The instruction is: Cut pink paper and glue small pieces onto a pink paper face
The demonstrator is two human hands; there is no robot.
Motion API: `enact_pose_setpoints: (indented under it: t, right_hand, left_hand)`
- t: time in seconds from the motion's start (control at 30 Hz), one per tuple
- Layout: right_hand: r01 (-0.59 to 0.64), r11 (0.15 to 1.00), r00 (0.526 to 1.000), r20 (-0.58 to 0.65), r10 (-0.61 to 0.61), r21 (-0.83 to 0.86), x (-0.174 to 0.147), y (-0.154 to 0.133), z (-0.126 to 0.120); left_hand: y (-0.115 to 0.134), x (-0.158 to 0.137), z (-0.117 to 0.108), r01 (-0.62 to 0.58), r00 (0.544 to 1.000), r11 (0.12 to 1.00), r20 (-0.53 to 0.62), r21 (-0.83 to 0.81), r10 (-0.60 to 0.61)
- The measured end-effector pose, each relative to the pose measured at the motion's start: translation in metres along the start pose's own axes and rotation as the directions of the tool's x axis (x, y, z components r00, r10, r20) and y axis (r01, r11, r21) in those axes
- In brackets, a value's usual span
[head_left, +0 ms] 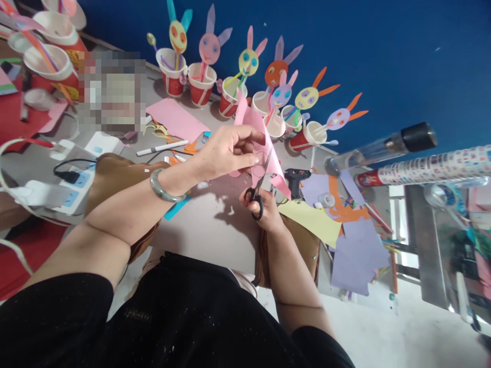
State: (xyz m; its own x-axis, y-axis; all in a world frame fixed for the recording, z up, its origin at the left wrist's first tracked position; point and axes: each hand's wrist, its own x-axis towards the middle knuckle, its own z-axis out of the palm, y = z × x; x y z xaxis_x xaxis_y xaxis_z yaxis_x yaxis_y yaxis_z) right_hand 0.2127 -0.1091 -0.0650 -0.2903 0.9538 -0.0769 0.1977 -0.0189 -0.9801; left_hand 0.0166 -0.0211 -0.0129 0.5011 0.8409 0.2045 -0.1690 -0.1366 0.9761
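Note:
Above the table, my left hand (230, 151) pinches a sheet of pink paper (273, 166), which is curled and has circle outlines drawn on it. Black-handled scissors (258, 197) sit in my right hand (264, 212), with fingers through the loops. Their blades point up and lie against the paper near my left thumb; whether they are cutting at this instant I cannot tell. A black glue gun (297, 180) rests just right of the paper. Behind my left hand lies another pink sheet (178, 120) with a white marker (163, 148) in front of it.
Paper cups (201, 84) with paper rabbit heads (209, 48) line the blue wall. Purple paper (356, 255) and a yellow sheet (312, 220) lie at right, near a clear tube (364, 153). At left are a power strip (79, 186) with cables and red paper.

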Motion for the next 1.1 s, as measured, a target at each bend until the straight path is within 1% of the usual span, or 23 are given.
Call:
enact_pose_setpoints:
  t: [0.17,0.4,0.57,0.77,1.0,1.1]
  right_hand:
    - [-0.011,1.000,1.000,-0.014,0.010,-0.029,0.000,0.001,0.001]
    - [-0.010,1.000,1.000,-0.021,0.009,-0.029,-0.001,0.001,0.001]
    - [0.010,1.000,1.000,-0.013,-0.010,0.015,0.000,-0.002,0.001]
    - [0.023,0.999,1.000,-0.020,-0.022,0.029,0.000,0.000,0.001]
    - [0.044,0.998,0.999,-0.017,-0.044,0.036,0.000,0.000,0.000]
    - [0.041,0.999,0.999,-0.022,-0.040,0.028,0.000,0.001,0.000]
  left_hand:
    - [0.000,0.000,0.000,-0.019,1.000,1.000,0.005,0.001,0.019]
    - [-0.002,-0.001,0.002,-0.040,0.999,0.999,-0.023,0.020,0.041]
    - [-0.005,-0.001,0.007,-0.066,0.997,0.998,-0.049,0.004,0.066]
    - [-0.006,-0.002,0.014,-0.063,0.995,0.998,-0.077,-0.019,0.062]
    - [-0.005,-0.002,0.015,-0.075,0.996,0.996,-0.056,-0.050,0.072]
    - [-0.005,-0.001,0.014,-0.056,0.997,0.998,-0.054,-0.035,0.054]
